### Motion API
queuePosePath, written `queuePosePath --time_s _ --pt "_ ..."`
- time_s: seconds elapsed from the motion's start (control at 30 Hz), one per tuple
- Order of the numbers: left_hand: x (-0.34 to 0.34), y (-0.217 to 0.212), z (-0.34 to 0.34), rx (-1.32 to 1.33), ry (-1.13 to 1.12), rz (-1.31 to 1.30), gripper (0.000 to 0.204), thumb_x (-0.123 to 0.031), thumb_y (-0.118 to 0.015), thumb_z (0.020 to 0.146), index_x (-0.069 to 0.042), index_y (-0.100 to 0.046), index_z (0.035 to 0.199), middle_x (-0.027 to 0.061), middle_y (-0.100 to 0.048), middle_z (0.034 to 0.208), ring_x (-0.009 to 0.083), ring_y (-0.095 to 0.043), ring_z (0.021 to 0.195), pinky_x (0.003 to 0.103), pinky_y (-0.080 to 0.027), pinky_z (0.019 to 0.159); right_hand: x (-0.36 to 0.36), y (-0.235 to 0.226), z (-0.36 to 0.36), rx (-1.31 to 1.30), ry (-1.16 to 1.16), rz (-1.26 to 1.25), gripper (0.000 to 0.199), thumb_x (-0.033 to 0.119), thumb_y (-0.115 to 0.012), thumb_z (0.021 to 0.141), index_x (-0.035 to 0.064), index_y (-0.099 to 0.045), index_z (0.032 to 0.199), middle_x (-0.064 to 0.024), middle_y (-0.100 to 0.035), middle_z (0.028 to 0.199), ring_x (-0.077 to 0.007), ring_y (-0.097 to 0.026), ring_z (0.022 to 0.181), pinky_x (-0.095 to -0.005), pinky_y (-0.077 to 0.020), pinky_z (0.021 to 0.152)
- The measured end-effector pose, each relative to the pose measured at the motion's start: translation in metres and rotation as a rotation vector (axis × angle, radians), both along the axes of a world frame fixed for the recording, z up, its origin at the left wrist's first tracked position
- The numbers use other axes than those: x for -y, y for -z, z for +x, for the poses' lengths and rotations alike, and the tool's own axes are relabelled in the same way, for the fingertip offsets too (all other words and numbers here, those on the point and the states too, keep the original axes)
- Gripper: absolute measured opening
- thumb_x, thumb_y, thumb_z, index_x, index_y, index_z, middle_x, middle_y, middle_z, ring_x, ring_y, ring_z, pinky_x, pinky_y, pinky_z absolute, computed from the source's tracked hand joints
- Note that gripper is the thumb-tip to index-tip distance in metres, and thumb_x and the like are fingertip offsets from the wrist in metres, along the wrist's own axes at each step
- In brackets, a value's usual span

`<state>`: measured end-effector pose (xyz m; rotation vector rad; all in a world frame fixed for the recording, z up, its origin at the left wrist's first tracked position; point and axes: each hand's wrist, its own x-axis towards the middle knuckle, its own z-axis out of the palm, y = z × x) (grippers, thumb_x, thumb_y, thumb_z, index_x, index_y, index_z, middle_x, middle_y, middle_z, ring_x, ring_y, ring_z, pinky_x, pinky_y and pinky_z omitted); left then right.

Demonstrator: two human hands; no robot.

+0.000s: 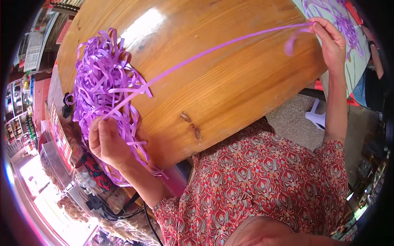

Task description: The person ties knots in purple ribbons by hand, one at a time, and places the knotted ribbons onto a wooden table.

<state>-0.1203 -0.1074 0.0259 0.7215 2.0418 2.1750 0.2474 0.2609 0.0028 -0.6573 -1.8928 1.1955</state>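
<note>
Along the left edge of the wooden table (pixel 230 90) lies a tangled heap of purple ribbon (pixel 98 78), apparently to be within reach of the left hand (pixel 106 141). That hand pinches a purple strip (pixel 197 56) over the heap's near end, while the right hand (pixel 331 43) pinches it at the surface's right edge, the two spread seemingly to hold it clear and nearly straight, its loose tail (pixel 290 45) curling below. Counted: one table, one heap on it, its lengths too interlaced to number, two hands, one strip
</note>
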Motion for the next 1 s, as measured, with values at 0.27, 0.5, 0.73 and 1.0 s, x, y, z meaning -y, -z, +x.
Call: queuePosePath --time_s 0.27,0.5,0.73,1.0 --pt "0.039 -0.002 -0.030 0.082 -0.006 0.190 0.016 -0.011 -0.054 0.092 0.003 -0.061 0.094 0.0048 -0.058 0.076 0.0127 -0.051 0.068 0.027 -0.045 0.068 -0.042 0.020 0.042 -0.207 0.114 -0.298 0.026 0.004 -0.053 0.091 -0.0078 -0.055 0.115 -0.0066 -0.057 0.096 -0.0136 -0.052 0.087 -0.0278 -0.0411 0.085" --pt "0.051 0.006 -0.045 0.371 0.149 0.485 0.020 -0.016 -0.053 0.093 0.000 -0.058 0.104 0.0092 -0.061 0.093 0.0195 -0.056 0.084 0.038 -0.048 0.083 -0.040 0.018 0.031 -0.388 0.115 -0.511 0.024 0.005 -0.052 0.092 -0.0075 -0.053 0.112 -0.0071 -0.054 0.092 -0.0152 -0.049 0.089 -0.0305 -0.0401 0.086" --pt "0.032 0.006 -0.050 0.811 0.420 1.076 0.018 -0.011 -0.052 0.092 0.002 -0.055 0.103 0.0125 -0.060 0.100 0.0228 -0.056 0.092 0.038 -0.044 0.088 -0.038 0.006 0.016 -0.690 -0.377 -0.769 0.026 0.006 -0.052 0.092 -0.0044 -0.050 0.116 -0.0133 -0.056 0.110 -0.0213 -0.050 0.102 -0.0427 -0.0343 0.100" --pt "-0.025 -0.007 0.021 0.331 0.191 0.320 0.012 -0.008 -0.057 0.090 -0.001 -0.061 0.098 0.0037 -0.062 0.077 0.0059 -0.043 0.057 0.019 -0.033 0.052 -0.046 -0.008 0.008 -0.947 -0.650 -0.816 0.032 -0.002 -0.049 0.090 -0.0052 -0.045 0.122 -0.0128 -0.051 0.108 -0.0198 -0.047 0.104 -0.0427 -0.0326 0.098"
